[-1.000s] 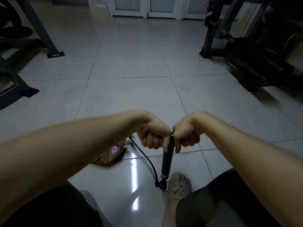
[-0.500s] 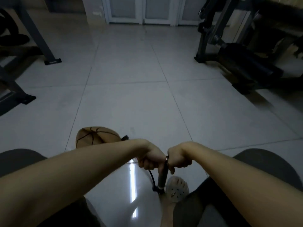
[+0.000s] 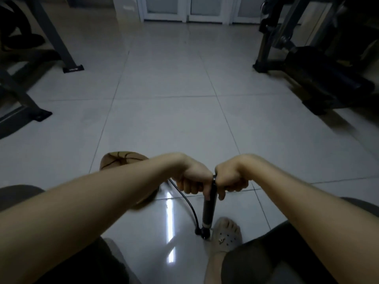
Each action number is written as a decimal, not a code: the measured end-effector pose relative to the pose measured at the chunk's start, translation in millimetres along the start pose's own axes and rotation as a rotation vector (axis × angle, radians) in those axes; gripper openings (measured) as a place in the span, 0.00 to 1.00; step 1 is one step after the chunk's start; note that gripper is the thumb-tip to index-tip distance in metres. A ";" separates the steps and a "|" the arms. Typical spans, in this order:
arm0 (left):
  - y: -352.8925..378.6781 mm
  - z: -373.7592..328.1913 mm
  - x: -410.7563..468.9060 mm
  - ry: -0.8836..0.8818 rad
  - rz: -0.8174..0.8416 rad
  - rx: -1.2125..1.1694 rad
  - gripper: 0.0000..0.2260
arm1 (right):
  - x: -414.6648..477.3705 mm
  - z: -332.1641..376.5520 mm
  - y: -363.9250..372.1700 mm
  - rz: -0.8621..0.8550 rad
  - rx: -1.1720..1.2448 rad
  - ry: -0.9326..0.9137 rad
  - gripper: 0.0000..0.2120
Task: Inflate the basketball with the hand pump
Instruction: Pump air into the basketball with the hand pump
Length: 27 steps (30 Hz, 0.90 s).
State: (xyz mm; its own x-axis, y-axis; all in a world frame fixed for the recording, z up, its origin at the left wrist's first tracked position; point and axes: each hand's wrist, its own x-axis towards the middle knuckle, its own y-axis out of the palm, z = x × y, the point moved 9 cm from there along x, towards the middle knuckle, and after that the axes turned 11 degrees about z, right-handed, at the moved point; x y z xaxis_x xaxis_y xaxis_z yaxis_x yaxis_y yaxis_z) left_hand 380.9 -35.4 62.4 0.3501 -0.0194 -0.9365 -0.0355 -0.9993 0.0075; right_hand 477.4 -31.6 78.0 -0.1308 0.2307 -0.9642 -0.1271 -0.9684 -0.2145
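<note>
A black hand pump [image 3: 208,210] stands upright on the tiled floor, its base beside my foot in a grey clog [image 3: 226,235]. My left hand [image 3: 193,180] and my right hand [image 3: 230,179] each grip one side of the pump's T-handle, knuckles up. A thin black hose [image 3: 187,203] curves from the pump's base toward a flat, brown basketball [image 3: 121,160] lying on the floor to the left. My left forearm hides most of the ball and the place where the hose meets it.
Dark metal frame legs [image 3: 69,66] stand at the left, and black gym equipment [image 3: 320,74] fills the right side. White doors [image 3: 184,9] close the far end. My knees in dark shorts [image 3: 276,255] flank the pump.
The handle went down between the first two frames and has come part of the way back up since. The basketball shows more above my left forearm than one second ago.
</note>
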 end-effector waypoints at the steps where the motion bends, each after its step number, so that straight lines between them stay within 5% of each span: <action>1: 3.4 3.6 11.3 0.008 0.005 -0.006 0.18 | 12.0 -2.5 5.5 0.017 -0.001 0.002 0.05; 7: 28.8 14.0 53.3 0.050 0.060 -0.029 0.12 | 58.9 -14.9 40.1 0.130 -0.015 0.043 0.04; 11: 31.5 18.4 46.8 -0.012 0.050 0.041 0.15 | 48.4 -10.8 51.4 0.178 0.010 0.066 0.14; 21: -47.2 -44.7 -121.1 0.081 -0.065 0.056 0.22 | -114.9 16.4 -59.0 -0.028 0.112 -0.066 0.22; 27: -13.4 -13.0 -19.3 -0.014 -0.024 0.086 0.17 | -20.0 -3.0 -6.5 0.036 0.029 0.008 0.14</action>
State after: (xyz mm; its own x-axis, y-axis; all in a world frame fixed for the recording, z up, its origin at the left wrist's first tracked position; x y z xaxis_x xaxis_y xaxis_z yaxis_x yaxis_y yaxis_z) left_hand 386.7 -22.1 84.9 0.3390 0.0050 -0.9408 -0.1074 -0.9932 -0.0440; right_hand 483.8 -30.2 98.2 -0.1284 0.1948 -0.9724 -0.1511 -0.9729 -0.1749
